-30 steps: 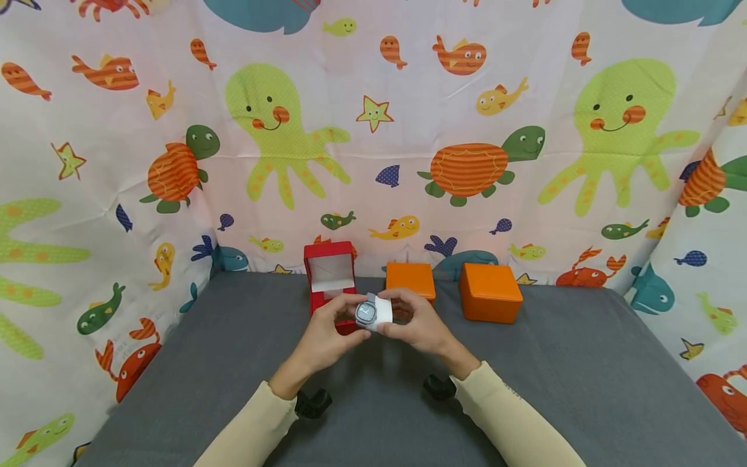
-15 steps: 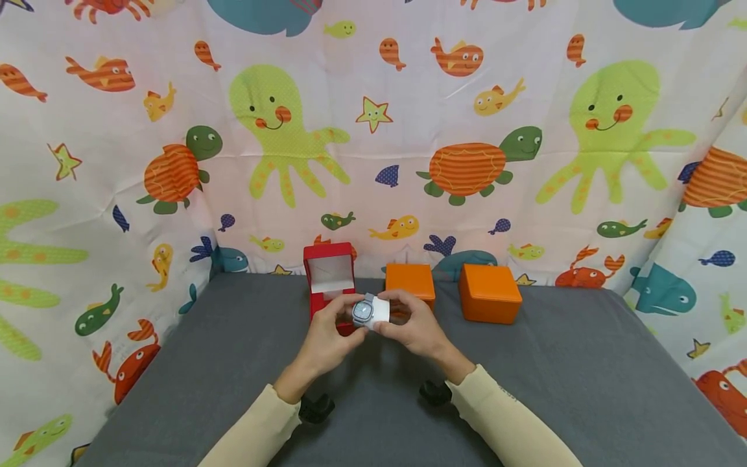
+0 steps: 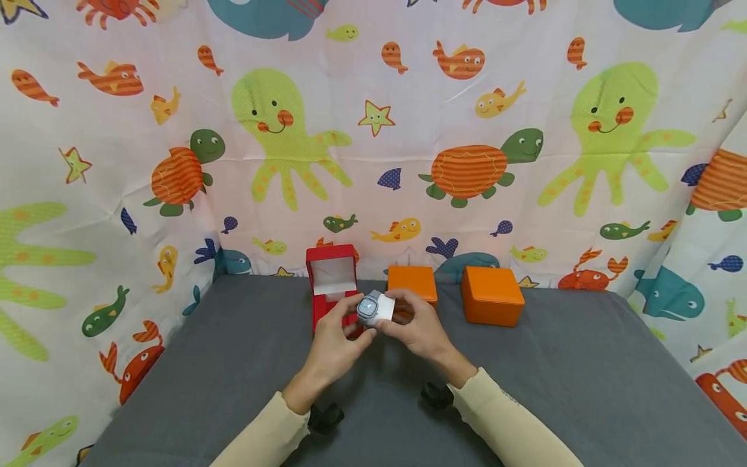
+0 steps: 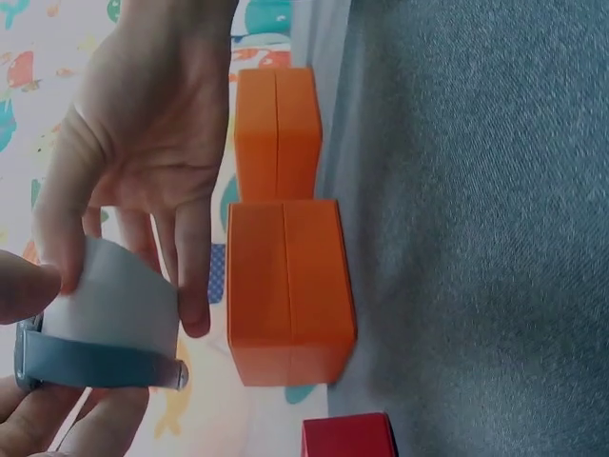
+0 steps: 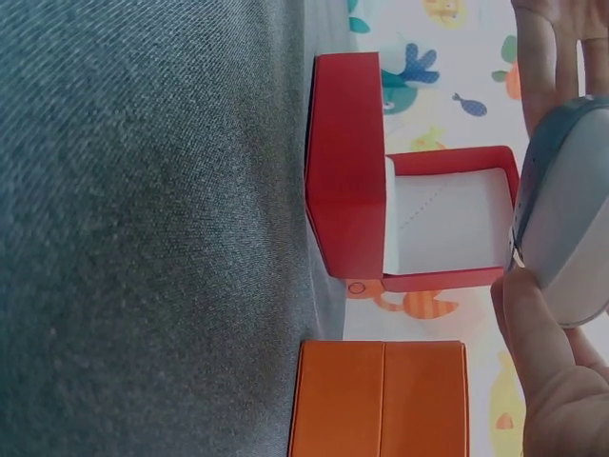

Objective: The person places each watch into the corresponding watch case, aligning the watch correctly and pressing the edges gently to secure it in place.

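Note:
A wristwatch (image 3: 367, 306) with a grey-blue strap (image 4: 100, 364) is wrapped round a white watch cushion (image 3: 386, 307). My left hand (image 3: 334, 344) grips the watch side between thumb and fingers. From the other end, my right hand (image 3: 421, 329) pinches the cushion, its thumb below and fingers above. Both hands hold it raised in front of the boxes. Just behind the left hand, a red box (image 3: 331, 251) stands with its lid up and its pale lining showing; the hands cover part of its base. In the right wrist view, the cushion (image 5: 578, 219) sits at the right edge.
Two closed orange boxes, one behind my right hand (image 3: 411, 277) and another orange box (image 3: 493, 299) farther right, stand along the back of the grey cloth-covered table (image 3: 233, 363). A white curtain (image 3: 327, 149) printed with sea animals hangs behind and at both sides.
The left hand and forearm have shifted slightly right and turned a little, and the watch face has tilted with them. Both hands keep their hold on the watch and cushion.

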A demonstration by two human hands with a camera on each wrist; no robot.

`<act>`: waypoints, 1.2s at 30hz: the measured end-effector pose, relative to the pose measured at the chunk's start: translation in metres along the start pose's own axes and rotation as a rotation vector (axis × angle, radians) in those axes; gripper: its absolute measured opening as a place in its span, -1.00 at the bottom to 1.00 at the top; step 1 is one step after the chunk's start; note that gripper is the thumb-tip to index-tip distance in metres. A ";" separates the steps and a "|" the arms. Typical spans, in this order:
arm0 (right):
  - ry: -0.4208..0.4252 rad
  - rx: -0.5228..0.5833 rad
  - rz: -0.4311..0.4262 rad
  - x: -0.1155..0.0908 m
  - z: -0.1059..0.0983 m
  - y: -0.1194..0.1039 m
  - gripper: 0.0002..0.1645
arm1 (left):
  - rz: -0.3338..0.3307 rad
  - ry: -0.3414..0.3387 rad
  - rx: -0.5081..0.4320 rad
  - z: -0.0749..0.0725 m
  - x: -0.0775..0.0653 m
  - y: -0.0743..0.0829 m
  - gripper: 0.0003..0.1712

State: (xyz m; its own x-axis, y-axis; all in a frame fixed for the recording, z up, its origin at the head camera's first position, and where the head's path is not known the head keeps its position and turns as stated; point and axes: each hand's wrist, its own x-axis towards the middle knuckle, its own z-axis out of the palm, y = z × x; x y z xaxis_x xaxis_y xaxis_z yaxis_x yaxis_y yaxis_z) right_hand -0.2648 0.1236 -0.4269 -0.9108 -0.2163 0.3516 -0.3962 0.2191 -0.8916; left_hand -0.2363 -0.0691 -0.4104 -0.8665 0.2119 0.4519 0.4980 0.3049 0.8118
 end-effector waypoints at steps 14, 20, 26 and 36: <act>-0.185 0.011 -0.004 0.000 -0.020 -0.032 -0.42 | 0.081 -0.030 -0.038 0.004 0.000 0.001 -0.42; -0.297 0.116 -0.021 0.003 -0.025 -0.029 -0.40 | 0.018 -0.143 -0.125 -0.014 0.010 -0.013 -0.41; -0.333 0.153 -0.020 0.003 -0.026 -0.028 -0.36 | -0.095 -0.320 -0.240 -0.030 0.017 -0.022 -0.31; -0.357 0.113 0.010 0.001 -0.030 -0.034 -0.36 | -0.151 -0.377 -0.150 -0.033 0.017 -0.010 -0.24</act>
State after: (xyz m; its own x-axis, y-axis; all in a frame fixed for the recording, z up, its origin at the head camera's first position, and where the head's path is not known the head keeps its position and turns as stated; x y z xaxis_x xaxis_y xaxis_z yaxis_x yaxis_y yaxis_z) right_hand -0.2562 0.1445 -0.3874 -0.8090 -0.5370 0.2389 -0.3539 0.1206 -0.9275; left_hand -0.2574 -0.0996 -0.3986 -0.8425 0.5077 0.1797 0.3318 0.2264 0.9158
